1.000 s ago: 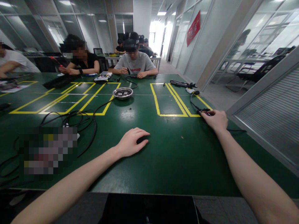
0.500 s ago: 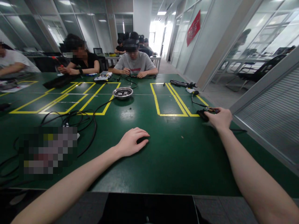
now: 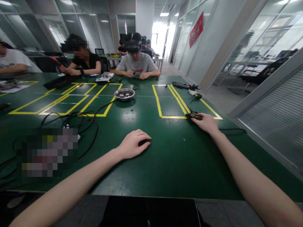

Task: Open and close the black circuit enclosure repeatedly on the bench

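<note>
My right hand (image 3: 207, 123) grips a small dark electronic device (image 3: 193, 116) with wires on it, just over the near edge of the yellow tape at the right. A dark cable (image 3: 233, 129) trails on the table behind that hand. Another lead runs from the device back toward a black round-ended part (image 3: 198, 96) beside a small white piece. On the bare green tabletop (image 3: 163, 164), my left hand (image 3: 133, 143) rests with its fingers stretched out and the thumb apart; it holds nothing.
A metal bowl (image 3: 124, 94) with small metal parts stands mid-table. Coiled black cables (image 3: 78, 121) lie at the left near a blurred-out object (image 3: 49, 153). A black folded stand-like item (image 3: 186, 85) lies at the back right. A person in a grey shirt (image 3: 137, 64) works across the table.
My right hand has moved left, dragging the wired device from the right tape box toward the double tape line. My left hand has stayed put.
</note>
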The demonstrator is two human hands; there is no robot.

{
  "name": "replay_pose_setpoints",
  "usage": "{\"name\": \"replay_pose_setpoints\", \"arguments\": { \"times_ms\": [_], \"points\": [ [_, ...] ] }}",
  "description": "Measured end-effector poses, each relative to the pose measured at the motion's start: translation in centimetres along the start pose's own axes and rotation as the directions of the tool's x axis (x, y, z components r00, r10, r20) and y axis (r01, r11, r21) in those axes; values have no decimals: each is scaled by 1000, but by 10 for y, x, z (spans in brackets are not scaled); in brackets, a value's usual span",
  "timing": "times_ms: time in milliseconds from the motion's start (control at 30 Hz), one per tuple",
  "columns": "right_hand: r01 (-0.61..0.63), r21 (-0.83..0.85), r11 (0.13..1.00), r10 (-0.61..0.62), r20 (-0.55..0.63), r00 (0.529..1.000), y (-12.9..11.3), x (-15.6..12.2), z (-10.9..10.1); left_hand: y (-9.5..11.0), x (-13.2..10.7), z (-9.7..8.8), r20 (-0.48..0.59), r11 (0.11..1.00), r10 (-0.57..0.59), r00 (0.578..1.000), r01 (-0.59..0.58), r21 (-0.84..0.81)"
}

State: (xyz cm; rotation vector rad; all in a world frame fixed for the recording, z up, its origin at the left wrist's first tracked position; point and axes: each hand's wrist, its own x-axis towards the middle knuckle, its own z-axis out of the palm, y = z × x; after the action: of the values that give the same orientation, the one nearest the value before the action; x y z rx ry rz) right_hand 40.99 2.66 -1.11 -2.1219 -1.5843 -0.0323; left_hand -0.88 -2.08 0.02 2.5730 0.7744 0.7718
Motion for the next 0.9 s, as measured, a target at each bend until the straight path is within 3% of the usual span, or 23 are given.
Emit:
{"name": "replay_pose_setpoints", "arguments": {
  "times_ms": [67,133,200,233,333,400,433,500,700,900],
  "points": [
    [115,78,990,-121,80,989,-29,-11,5,0,0,0,-7,1000,-5,1000,5,-4],
    [302,207,931,-331,125,935,-60,-29,9,0,0,0,-21,1000,-6,1000,6,-7],
    [474,349,808,-547,151,823,-90,-52,11,3,0,-2,-47,1000,3,999,-3,-10],
    [537,420,732,-644,170,745,-103,-64,11,4,0,-2,-63,1000,13,998,-14,-12],
    [615,584,529,-826,190,531,-135,-97,9,9,1,-5,-80,998,60,995,-62,-19],
    [627,635,451,-876,181,447,-146,-111,7,11,2,-6,-44,996,89,995,-90,-16],
    [627,650,430,-887,176,426,-149,-114,6,11,2,-6,-19,995,96,995,-96,-15],
    [617,677,402,-896,151,418,-149,-116,4,11,2,-6,31,995,95,995,-95,-13],
    [606,715,349,-862,-8,506,-144,-111,-2,9,0,-6,108,998,52,993,-54,16],
    [599,708,374,-844,-7,536,-145,-112,2,9,1,-3,85,1000,23,996,-22,-9]
  ]
}}
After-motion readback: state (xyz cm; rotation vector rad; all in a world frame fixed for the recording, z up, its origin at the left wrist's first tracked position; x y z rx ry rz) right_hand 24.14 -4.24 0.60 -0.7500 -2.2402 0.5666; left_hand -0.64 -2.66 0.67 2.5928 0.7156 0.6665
